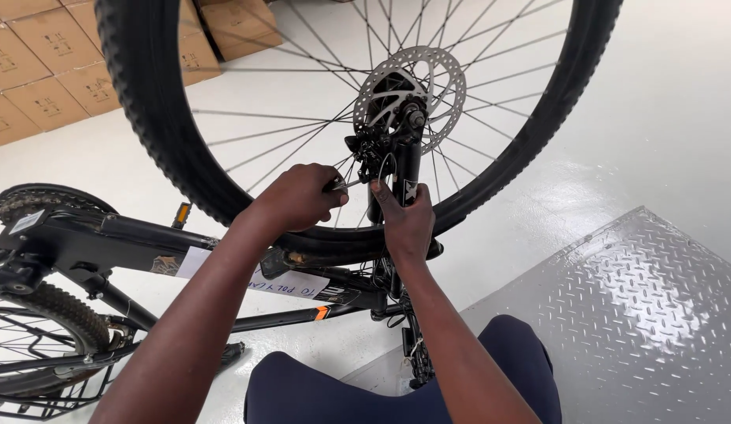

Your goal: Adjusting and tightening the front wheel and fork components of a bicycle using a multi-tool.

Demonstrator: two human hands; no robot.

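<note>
Gleaming white floor (664,118) beneath both hands (303,196) at the fork (407,169).

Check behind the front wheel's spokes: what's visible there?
Through the front wheel spokes: pale floor and stacked brown cardboard boxes at upper left. The disc rotor, brake caliper and both hands, left hand and right hand, cover whatever lies behind them.

Brown cardboard boxes (43,63) stacked top left; white paper labels (291,281) on the black bike frame (130,235).
</note>
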